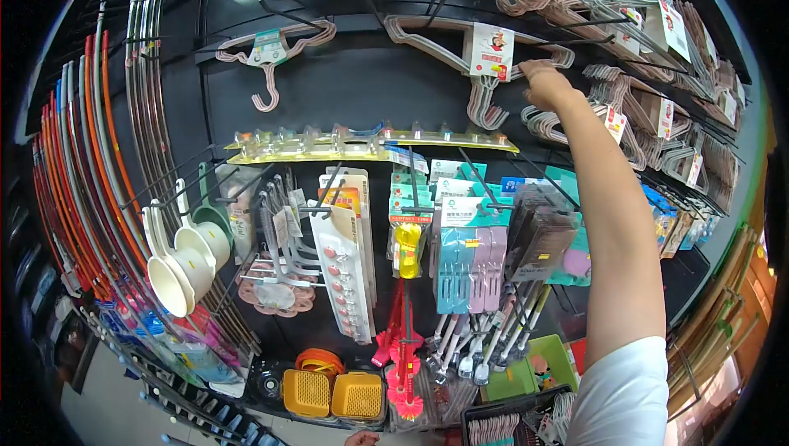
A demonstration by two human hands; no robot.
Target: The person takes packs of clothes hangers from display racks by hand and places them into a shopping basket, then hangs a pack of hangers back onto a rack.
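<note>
My right hand point(544, 84) reaches up to the wall rack, its fingers closed around the right end of a pack of pale pink clothes hangers point(427, 32). These hang upside down on the prongs, hooks pointing down, with a white and red card on them. To their left, another hanger point(296, 35) with a green and white card hangs the same way. At the bottom edge only a small part of my left hand point(362, 439) shows, low in front of the shelf; its fingers are mostly cut off.
More hanger bundles point(657, 109) crowd the right prongs. Below are a yellow strip of hooks point(312, 150), white ladles point(177, 281), carded clips point(472, 257) and red brushes point(403, 364). Yellow baskets point(357, 397) stand at the bottom. Long poles point(90, 158) line the left. Metal prongs stick out.
</note>
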